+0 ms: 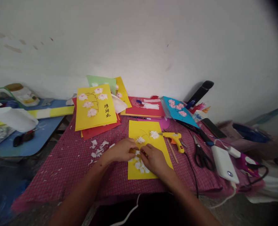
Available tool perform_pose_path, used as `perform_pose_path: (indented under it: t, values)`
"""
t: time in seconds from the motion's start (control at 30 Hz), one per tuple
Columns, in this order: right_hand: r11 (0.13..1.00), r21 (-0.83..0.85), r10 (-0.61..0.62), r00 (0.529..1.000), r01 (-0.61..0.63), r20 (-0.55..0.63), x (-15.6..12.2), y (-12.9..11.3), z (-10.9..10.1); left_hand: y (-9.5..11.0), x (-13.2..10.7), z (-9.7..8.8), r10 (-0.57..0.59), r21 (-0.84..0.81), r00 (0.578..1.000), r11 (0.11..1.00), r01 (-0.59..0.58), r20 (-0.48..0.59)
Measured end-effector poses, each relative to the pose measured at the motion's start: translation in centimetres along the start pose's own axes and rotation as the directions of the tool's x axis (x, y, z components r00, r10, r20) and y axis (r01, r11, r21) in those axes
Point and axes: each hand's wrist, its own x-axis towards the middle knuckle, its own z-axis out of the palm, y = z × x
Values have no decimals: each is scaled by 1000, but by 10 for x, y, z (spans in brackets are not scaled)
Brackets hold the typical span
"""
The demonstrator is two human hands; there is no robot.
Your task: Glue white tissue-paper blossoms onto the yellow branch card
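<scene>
My left hand (126, 150) and my right hand (153, 158) meet over a yellow card (162, 147) with fingers pinched. A small white paper piece (137, 153) shows between the fingertips, partly hidden by them. White paper flowers (154, 135) sit on the upper part of the card, beside thin drawn stems. More white paper petals (141, 167) lie in a cluster on its lower half, next to my right hand. Just right of the card rests a yellow hot glue gun (174, 137), its nozzle near the upper flower. White paper scraps (98, 150) are scattered left of my left hand.
Flower cards (94, 106) are stacked at back left; a blue card (180, 111) lies back right. Black scissors (202, 157), a wooden stick (172, 150) and a white power bank (225, 164) are on the right. The glue gun's cord (194, 172) runs over the front edge.
</scene>
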Motion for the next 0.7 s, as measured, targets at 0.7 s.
perform_pose_path:
  t: [0.7]
  values:
    - [896,435,107,994,-90,-14,-2,-5,9,-8,3,10,-2,-42,996,999,-2,-89]
